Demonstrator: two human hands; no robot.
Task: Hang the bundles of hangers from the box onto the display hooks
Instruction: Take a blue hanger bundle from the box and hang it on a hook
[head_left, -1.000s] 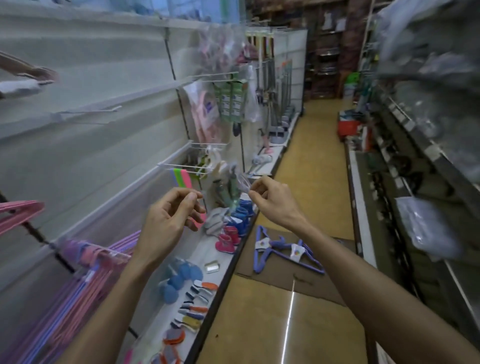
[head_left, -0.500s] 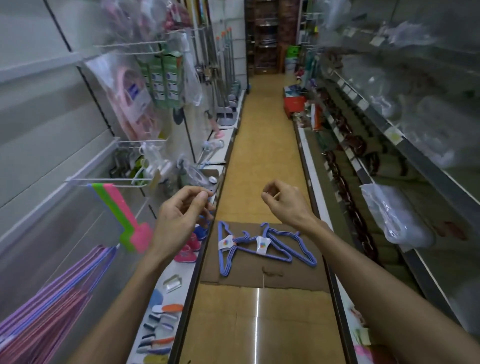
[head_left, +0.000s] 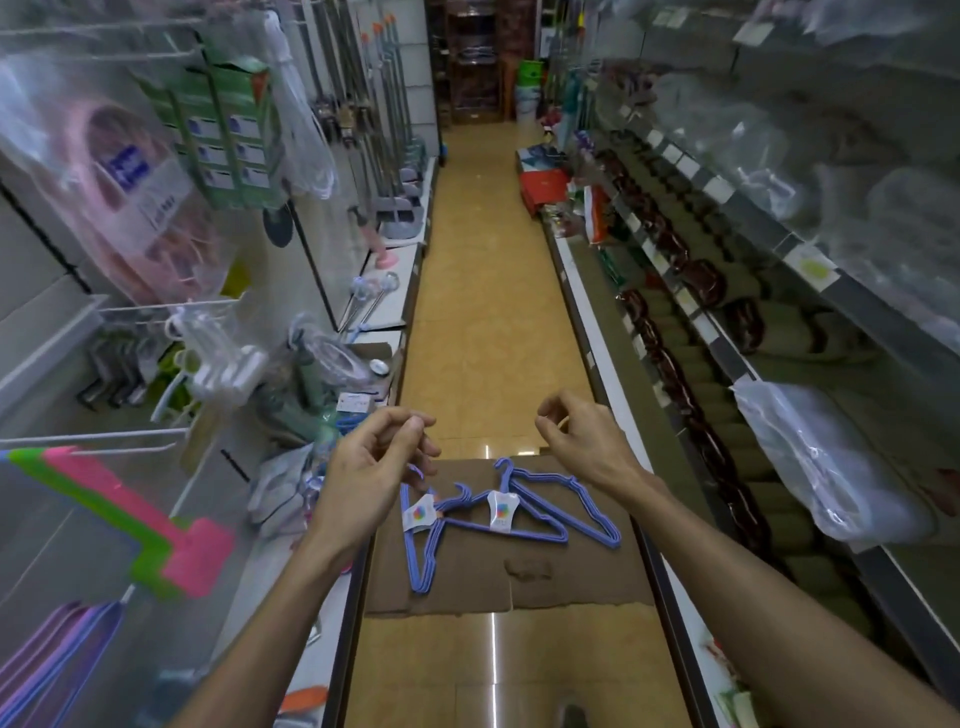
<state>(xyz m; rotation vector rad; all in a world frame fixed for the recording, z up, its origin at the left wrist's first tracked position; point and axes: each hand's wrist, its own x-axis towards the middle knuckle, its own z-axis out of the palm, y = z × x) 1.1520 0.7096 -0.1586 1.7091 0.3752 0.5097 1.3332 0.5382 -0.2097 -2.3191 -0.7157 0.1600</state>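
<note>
Two bundles of blue hangers with white labels lie flat on a brown cardboard sheet (head_left: 571, 577) on the aisle floor, the left bundle (head_left: 431, 551) crossing the right bundle (head_left: 566, 504). My left hand (head_left: 371, 467) hovers above the left bundle, thumb and fingertips pinched together. My right hand (head_left: 582, 441) hovers above the right bundle, thumb and forefinger also pinched. I see nothing between the fingertips of either hand. A bare white display hook (head_left: 104, 434) sticks out from the left wall. Purple hangers (head_left: 52, 665) hang at the lower left.
Pink and green hangers (head_left: 130, 512) hang on the left wall under the hook. The left base shelf (head_left: 332, 613) carries small goods. Shelves with a clear plastic bag (head_left: 821, 467) line the right side. A red box (head_left: 543, 187) stands further down the aisle.
The view has swung right from the left wall to down the aisle. Both hands have dropped lower and moved apart, and now hover over the hanger bundles.
</note>
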